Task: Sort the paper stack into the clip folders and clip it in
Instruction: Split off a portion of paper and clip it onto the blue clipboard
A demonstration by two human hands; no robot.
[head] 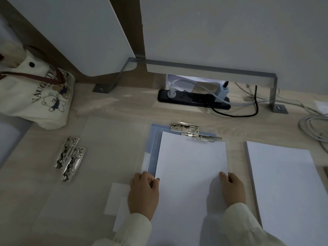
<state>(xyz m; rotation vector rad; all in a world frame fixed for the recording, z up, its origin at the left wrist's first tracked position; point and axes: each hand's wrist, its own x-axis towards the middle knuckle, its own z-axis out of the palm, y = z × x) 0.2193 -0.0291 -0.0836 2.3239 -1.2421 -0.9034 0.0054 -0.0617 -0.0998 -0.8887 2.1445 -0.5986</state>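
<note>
— Where are the sheets?
— The smooth white sheets (191,166) lie flat on a pale blue plastic folder (154,148), their far edge beside its shiny metal clip (184,126).
— And the hands?
— The left hand (143,190) pinches their left edge, fingers curled. The right hand (232,189) grips the right edge, thumb on top.
— Anything else?
— A thick rectangular paper stack (284,183) lies to the right on the wood-grain tabletop (124,107), and two loose chrome clips (70,157) lie to the left.

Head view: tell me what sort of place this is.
Probably a work desk in a home or office: a wood-grain desktop, a black power strip with plugs in it, and a paper stack beside an open clip folder.
</note>
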